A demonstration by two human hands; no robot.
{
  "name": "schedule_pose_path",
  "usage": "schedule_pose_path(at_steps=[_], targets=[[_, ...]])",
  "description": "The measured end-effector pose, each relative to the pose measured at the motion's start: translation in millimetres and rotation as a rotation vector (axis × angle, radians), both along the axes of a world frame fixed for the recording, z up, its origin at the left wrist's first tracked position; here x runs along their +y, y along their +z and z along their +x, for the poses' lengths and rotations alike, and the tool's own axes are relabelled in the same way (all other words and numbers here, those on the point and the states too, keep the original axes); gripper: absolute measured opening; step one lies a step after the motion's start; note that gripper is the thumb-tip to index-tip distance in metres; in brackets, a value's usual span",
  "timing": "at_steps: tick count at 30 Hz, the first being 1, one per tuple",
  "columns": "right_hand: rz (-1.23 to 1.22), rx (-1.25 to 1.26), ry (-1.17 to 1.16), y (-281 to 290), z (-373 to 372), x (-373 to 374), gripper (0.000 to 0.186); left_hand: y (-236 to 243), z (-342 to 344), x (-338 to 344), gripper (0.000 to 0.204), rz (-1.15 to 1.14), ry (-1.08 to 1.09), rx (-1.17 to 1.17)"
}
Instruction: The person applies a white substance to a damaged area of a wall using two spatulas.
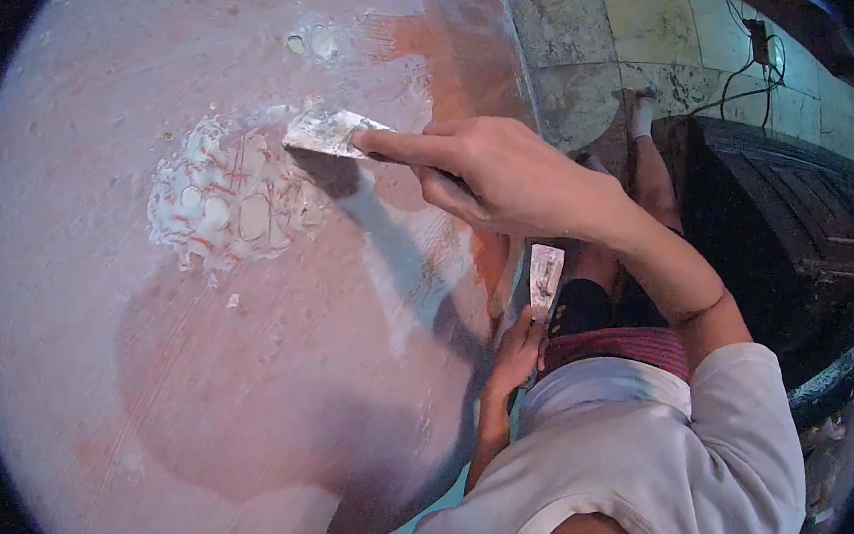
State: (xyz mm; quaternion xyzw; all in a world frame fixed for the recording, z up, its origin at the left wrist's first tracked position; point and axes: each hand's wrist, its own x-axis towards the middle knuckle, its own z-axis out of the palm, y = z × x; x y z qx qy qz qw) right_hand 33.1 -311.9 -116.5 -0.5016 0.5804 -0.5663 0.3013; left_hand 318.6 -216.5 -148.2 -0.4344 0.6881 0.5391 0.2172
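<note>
My right hand (515, 175) is closed round a putty knife (331, 134), its forefinger stretched along the smeared blade. The blade's end is at the upper right edge of a rough patch of whitish putty (217, 205) on a large pinkish surface (255, 381); whether it touches cannot be told. Low by my waist, my left hand (522, 348) grips a second putty knife (546, 276). That blade points up and carries whitish smears. Both handles are mostly hidden by my fingers.
An orange-brown strip (474, 37) runs down the surface's right edge. Two small pale spots (314, 43) lie above the patch. Beyond are a worn tiled floor (619, 26), dark cables (744, 86) and a dark panelled piece (793, 203) at the right.
</note>
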Motion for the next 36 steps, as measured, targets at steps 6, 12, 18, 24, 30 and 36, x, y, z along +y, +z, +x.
schedule_pose_path(at_steps=[6, 12, 18, 24, 30, 36], targets=[[0.052, 0.126, 0.161, 3.7, -22.0, 7.5, 0.039, 2.8, -12.0, -6.1, 0.029, 0.109, 0.094, -0.064], [-0.024, 0.041, 0.096, -1.4, -44.0, -5.6, 0.049, 5.7, -18.5, -6.6, 0.033, 0.184, 0.245, -0.188], [0.048, 0.136, 0.145, 14.4, -39.3, -10.6, 0.037, -0.2, -6.7, -7.2, 0.030, 0.236, 0.241, -0.216], [0.056, 0.160, 0.130, 12.8, -18.4, 6.0, 0.041, 4.7, -21.1, -8.3, 0.026, 0.204, 0.219, -0.232], [0.171, 0.261, 0.110, -7.2, -7.8, 27.9, 0.052, -1.2, -8.9, -6.8, 0.025, 0.241, 0.249, -0.211], [-0.020, 0.095, -0.056, -31.3, 12.7, 10.8, 0.060, 0.6, -12.9, -6.8, 0.028, 0.249, 0.239, -0.163]])
